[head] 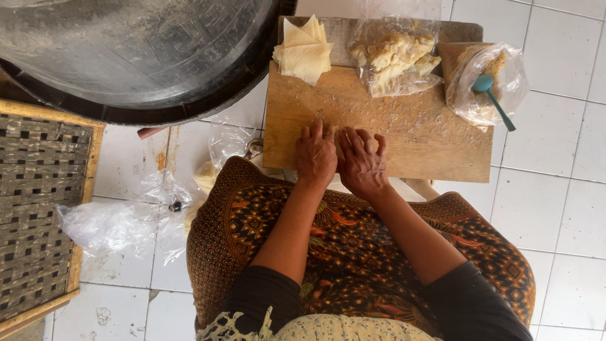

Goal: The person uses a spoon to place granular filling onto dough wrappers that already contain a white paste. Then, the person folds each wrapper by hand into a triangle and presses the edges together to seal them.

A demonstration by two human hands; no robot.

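Hands side by side on the wooden board, pressing at its near edge.

Left hand [316, 155] and right hand [360, 163] lie palms down on the wooden board [410, 136], touching each other; fingers [315, 131] flat or lightly curled, and whether they cover anything cannot be told. Off the board's far-left corner sits a stack of pale wrapper sheets [304, 52]; a bag of pale filling [396, 55] lies at its far edge, a bag with a teal spoon [493, 95] at its far-right corner. It looks like rolling or pressing; the next move calls for even, light pressure.
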